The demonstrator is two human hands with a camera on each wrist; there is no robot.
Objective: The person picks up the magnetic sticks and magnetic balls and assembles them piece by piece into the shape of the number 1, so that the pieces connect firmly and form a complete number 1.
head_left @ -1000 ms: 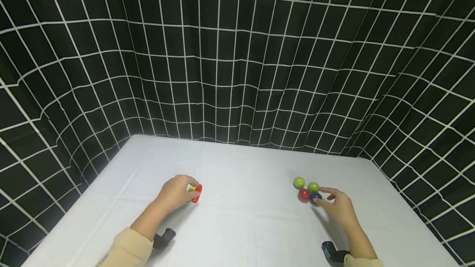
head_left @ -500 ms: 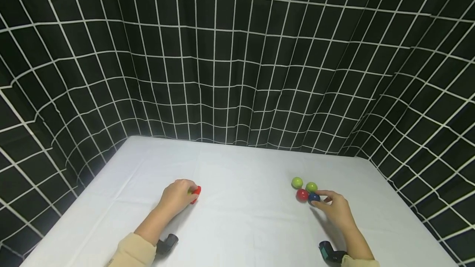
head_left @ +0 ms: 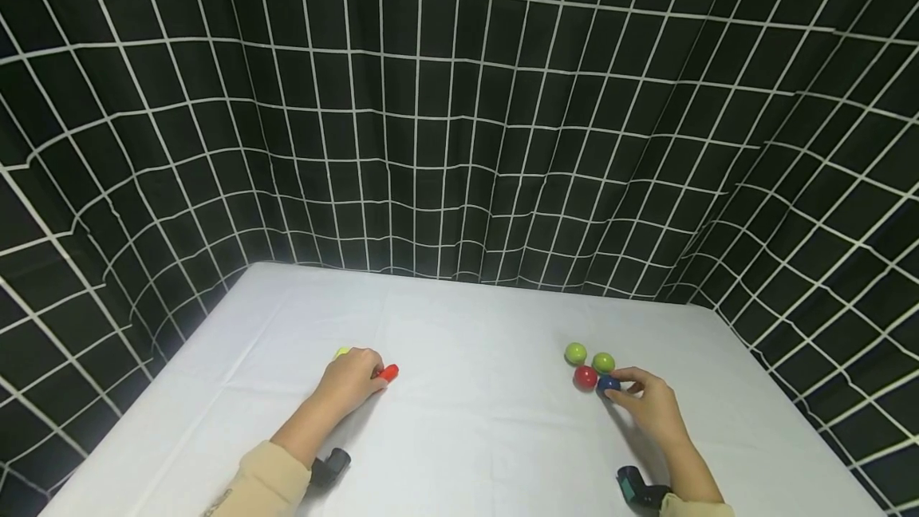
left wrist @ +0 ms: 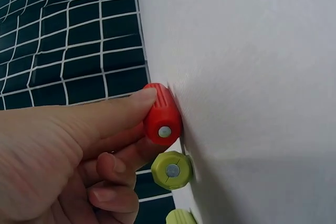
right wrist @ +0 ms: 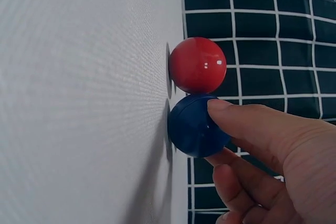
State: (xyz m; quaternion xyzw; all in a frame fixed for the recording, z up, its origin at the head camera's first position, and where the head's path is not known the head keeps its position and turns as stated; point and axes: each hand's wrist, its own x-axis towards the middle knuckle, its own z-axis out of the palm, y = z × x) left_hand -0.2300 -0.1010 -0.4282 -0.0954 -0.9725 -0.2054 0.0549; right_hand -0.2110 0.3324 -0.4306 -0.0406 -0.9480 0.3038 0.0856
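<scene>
At the left of the table in the head view, my left hand [head_left: 350,380] pinches a short red ribbed plastic piece [left wrist: 164,109] with a metal disc in its end. Beside it on the cloth, in the left wrist view, lies an olive-green piece [left wrist: 172,171] of similar shape; a lime-green one [left wrist: 181,217] is partly cut off at the bottom. On the right, thumb and fingers of my right hand [head_left: 653,407] hold a blue ball [right wrist: 194,127] at the table surface. A red ball [right wrist: 198,65] sits next to it. Two green balls [head_left: 576,353] lie just behind.
A white cloth covers the table [head_left: 474,437]. Black curtain [head_left: 445,102] with a white grid rises behind and along both sides. Dark wrist devices [head_left: 640,491] sit below each hand.
My left hand has shifted and turned slightly; the red piece points more to the right, and a yellow-green piece now shows behind the hand. My right hand stays at the blue ball.
</scene>
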